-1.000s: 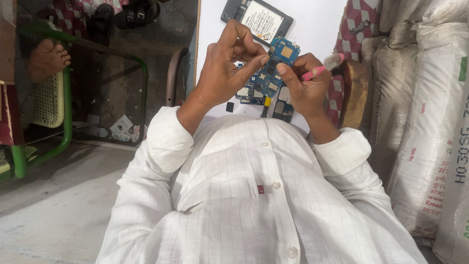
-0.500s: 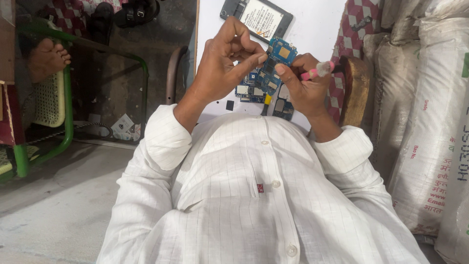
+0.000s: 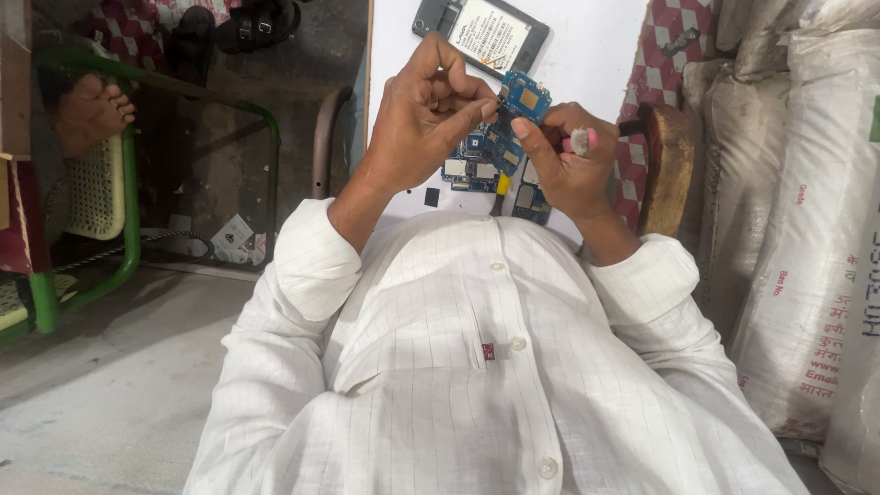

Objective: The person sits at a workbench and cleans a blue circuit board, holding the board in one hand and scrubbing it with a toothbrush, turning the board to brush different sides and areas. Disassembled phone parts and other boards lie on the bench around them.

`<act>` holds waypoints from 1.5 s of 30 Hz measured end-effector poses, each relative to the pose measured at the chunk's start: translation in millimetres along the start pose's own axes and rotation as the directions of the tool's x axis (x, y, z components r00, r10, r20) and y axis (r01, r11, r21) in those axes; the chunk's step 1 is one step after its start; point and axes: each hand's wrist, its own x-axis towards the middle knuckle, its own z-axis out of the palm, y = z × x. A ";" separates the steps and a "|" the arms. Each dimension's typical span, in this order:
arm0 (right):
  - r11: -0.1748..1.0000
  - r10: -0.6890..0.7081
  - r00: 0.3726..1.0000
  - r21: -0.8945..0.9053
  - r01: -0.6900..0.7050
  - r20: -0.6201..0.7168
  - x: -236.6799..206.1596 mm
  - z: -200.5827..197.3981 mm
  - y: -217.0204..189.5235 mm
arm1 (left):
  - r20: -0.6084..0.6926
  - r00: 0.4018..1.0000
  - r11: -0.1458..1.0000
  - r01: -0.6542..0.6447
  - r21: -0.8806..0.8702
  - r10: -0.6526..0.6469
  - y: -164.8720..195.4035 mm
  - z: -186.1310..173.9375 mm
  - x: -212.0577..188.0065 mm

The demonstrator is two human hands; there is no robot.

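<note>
Since a second ago, both hands have kept their hold on the small blue circuit board (image 3: 524, 99), shifting only slightly, so the handling goes on with little change. The left hand (image 3: 423, 115) is raised above the white worktop (image 3: 596, 55), its fingers pinching the board's left edge. The right hand (image 3: 566, 160) pinches the board's lower edge with thumb and forefinger, and a pink-handled tool (image 3: 587, 139) is tucked among its other fingers. More blue boards (image 3: 477, 165) lie beneath; an opened phone (image 3: 483, 35) lies farther off.
</note>
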 end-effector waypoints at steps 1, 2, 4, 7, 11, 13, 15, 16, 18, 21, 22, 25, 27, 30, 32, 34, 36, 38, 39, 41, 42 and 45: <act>1.000 -0.004 1.000 -0.013 0.004 -0.001 0.5 0.0 0.2 | 0.000 1.000 1.000 0.007 -0.017 -0.007 0.1 0.4 -0.2; 1.000 -0.004 1.000 -0.011 0.004 -0.005 0.9 0.0 0.6 | -0.001 1.000 0.999 0.014 -0.035 -0.014 0.1 0.8 -0.3; 1.000 -0.003 1.000 -0.007 0.003 -0.012 1.4 0.4 1.1 | 0.004 0.999 0.996 0.034 -0.080 -0.034 -0.8 1.3 0.0; 0.999 -0.010 1.000 -0.044 0.009 -0.026 0.7 1.4 0.7 | 0.000 0.999 0.993 0.053 -0.106 -0.054 -3.0 2.4 0.5; 1.000 -0.008 0.999 -0.024 0.007 -0.041 -0.6 2.9 0.5 | -0.005 0.998 0.986 0.061 -0.154 -0.063 -6.1 3.8 1.3; 1.000 0.016 0.999 0.023 -0.015 -0.050 -0.7 4.5 1.7 | -0.004 0.998 0.984 0.068 -0.163 -0.069 -7.3 3.9 1.8; 0.993 0.045 0.998 0.109 -0.040 -0.044 -0.5 5.7 3.6 | 0.004 0.998 0.980 0.068 -0.188 -0.069 -8.2 3.6 2.3; 0.987 0.059 0.997 0.152 -0.053 -0.040 -0.7 6.1 4.5 | 0.011 0.998 0.976 0.066 -0.208 -0.065 -8.5 3.3 2.2; 0.983 0.075 0.996 0.173 -0.065 -0.053 -1.2 6.7 6.4 | 0.023 0.998 0.970 0.067 -0.232 -0.063 -8.9 3.0 2.5; 0.976 0.067 0.996 0.209 -0.053 -0.058 -1.9 6.7 8.6 | 0.031 0.998 0.977 0.062 -0.205 -0.057 -9.1 2.9 2.0; 0.974 0.059 0.997 0.223 -0.044 -0.058 -2.2 6.4 9.2 | 0.033 0.999 0.985 0.048 -0.167 -0.043 -9.1 2.8 1.8; 0.974 0.080 0.996 0.216 -0.069 -0.042 -3.5 5.8 9.2 | 0.037 0.999 0.988 0.027 -0.150 -0.022 -9.3 2.3 2.3; 0.970 0.087 0.995 0.231 -0.076 -0.041 -3.8 5.6 9.0 | 0.033 0.999 0.984 0.024 -0.177 -0.018 -9.7 2.4 3.2; 0.972 0.082 0.996 0.224 -0.071 -0.040 -3.5 5.5 8.8 | 0.025 1.000 0.978 0.023 -0.209 -0.019 -10.2 3.0 4.5; 0.975 0.076 0.996 0.213 -0.066 -0.037 -3.4 5.4 8.5 | 0.023 0.999 0.977 0.028 -0.212 -0.024 -10.1 3.6 4.3; 0.976 0.073 0.997 0.208 -0.065 -0.034 -3.7 5.3 7.9 | 0.011 1.000 0.991 0.030 -0.134 -0.029 -9.4 3.9 3.3; 0.971 0.075 0.997 0.228 -0.066 -0.030 -5.5 4.7 6.2 | 0.004 0.999 0.995 0.032 -0.099 -0.032 -8.2 5.3 1.4; 0.982 0.050 0.998 0.181 -0.044 -0.027 -4.3 3.5 4.8 | 0.002 0.999 0.994 0.034 -0.102 -0.034 -7.0 5.5 1.5; 0.992 0.025 0.999 0.123 -0.022 -0.025 -3.3 1.6 4.3 | -0.004 0.999 0.995 0.031 -0.092 -0.032 -6.4 5.6 1.6; 0.999 -0.022 1.000 0.023 0.023 -0.020 -1.5 -0.5 3.4 | -0.016 1.000 0.997 0.025 -0.071 -0.026 -5.4 6.3 1.5; 0.999 -0.044 0.999 -0.018 0.044 -0.018 -0.7 -1.2 3.3 | -0.022 1.000 0.998 0.018 -0.060 -0.019 -4.9 6.7 1.0; 0.999 -0.040 0.999 -0.022 0.040 -0.015 -0.8 -1.5 3.5 | -0.036 0.999 1.000 -0.015 0.013 0.015 -3.9 8.4 -1.5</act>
